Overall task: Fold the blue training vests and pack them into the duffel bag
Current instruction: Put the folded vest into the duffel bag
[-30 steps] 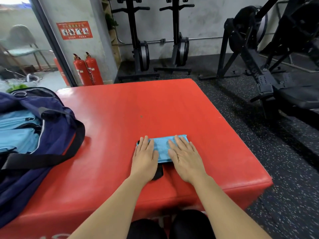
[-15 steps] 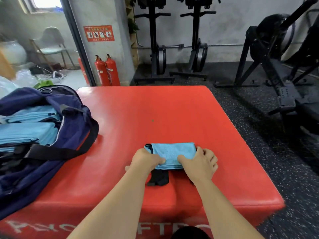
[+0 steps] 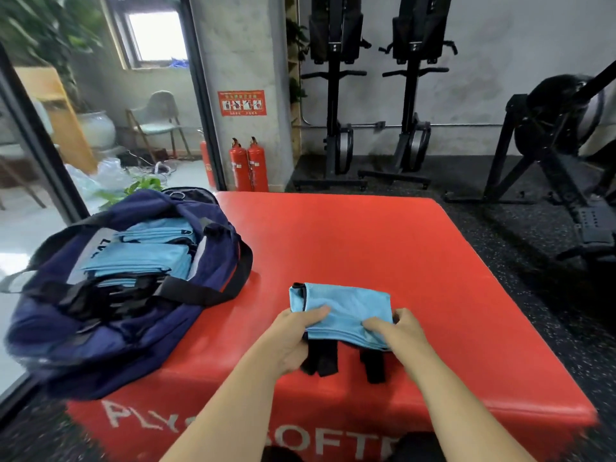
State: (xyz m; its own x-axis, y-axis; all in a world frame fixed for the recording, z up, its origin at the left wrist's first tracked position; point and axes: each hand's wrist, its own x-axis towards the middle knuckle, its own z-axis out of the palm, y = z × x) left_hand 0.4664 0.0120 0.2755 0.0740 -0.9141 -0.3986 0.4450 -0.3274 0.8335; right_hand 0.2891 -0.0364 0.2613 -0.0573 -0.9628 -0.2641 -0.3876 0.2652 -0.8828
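Head view: left hand (image 3: 289, 340), right hand (image 3: 398, 331) pinch folded vest (image 3: 346, 303), seemingly lifted.

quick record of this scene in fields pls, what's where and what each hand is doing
surface: red box, white lettering on its near side
vest in work: folded blue vest at the box's near edge, black straps hanging over the front
left grip: pinches the vest's near left edge
right grip: pinches its near right edge
bag: open navy duffel bag on the box's left side
packed: stack of blue vests inside the bag
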